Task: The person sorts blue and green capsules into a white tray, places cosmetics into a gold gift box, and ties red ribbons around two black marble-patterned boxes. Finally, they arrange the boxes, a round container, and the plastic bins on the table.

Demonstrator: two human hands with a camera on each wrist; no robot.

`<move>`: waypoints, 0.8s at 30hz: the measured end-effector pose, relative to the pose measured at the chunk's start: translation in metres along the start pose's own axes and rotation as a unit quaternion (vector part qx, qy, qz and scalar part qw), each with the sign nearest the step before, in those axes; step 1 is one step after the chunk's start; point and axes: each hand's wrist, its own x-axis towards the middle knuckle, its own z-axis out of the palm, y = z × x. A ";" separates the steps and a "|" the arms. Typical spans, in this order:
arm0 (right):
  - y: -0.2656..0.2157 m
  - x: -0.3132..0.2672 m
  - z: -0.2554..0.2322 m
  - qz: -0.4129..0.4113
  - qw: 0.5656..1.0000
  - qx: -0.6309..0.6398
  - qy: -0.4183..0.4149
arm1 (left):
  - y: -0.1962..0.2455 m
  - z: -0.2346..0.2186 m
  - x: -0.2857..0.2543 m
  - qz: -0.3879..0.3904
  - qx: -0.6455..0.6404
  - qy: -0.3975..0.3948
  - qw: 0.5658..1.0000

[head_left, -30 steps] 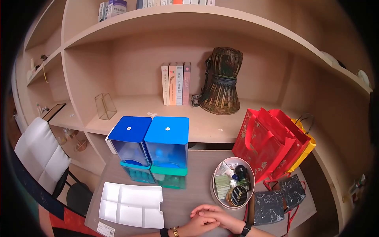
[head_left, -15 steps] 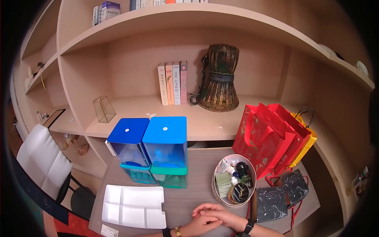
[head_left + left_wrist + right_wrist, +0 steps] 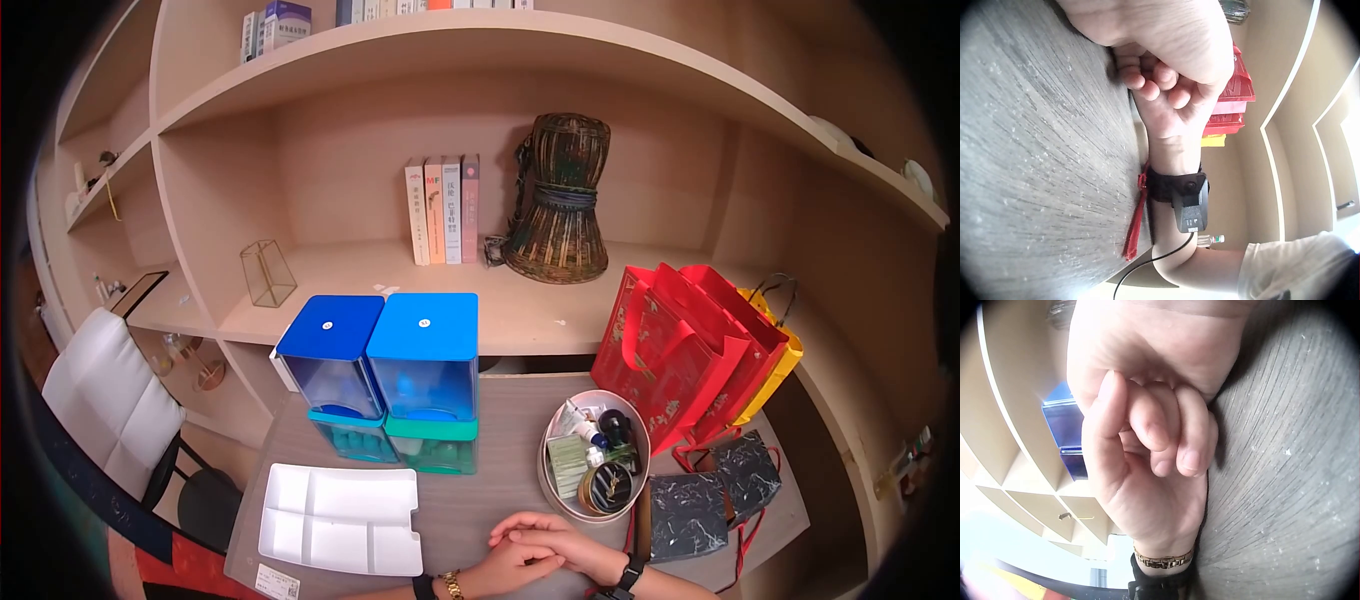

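Observation:
Near the front edge of the desk, my left hand (image 3: 512, 568) and right hand (image 3: 568, 547) lie folded together in the head view, fingers relaxed and overlapping. Neither hand holds an object. In the left wrist view the right hand (image 3: 1169, 119) meets the left hand (image 3: 1154, 28), its fingertips loosely bent. From the right wrist, the left hand (image 3: 1157, 500) shows beneath the right hand (image 3: 1154, 337), with several loosely bent fingers between them. A white compartment tray (image 3: 340, 520) is left of the hands, and a round container (image 3: 546, 478) of bottles and small items stands behind them, to the right.
Blue-topped drawer boxes (image 3: 423, 340) stand on teal ones at the desk's back left. Red gift bags (image 3: 665, 350) and a yellow bag (image 3: 775, 375) occupy the back right, with black marbled boxes (image 3: 688, 517) before them. Behind are shelves with books (image 3: 443, 212) and a woven basket (image 3: 560, 215).
The head view has shifted slightly, moving the surroundings a little in the picture. Both hands remain folded together in the same place on the desk.

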 end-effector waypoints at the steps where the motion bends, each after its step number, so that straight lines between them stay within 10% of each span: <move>1: 0.000 0.000 0.000 0.000 1.000 0.001 -0.001 | -0.002 0.000 -0.001 -0.001 0.000 0.000 1.000; 24: 0.000 0.000 0.000 0.006 1.000 -0.014 -0.001 | 0.004 -0.006 -0.004 -0.008 0.025 -0.031 0.999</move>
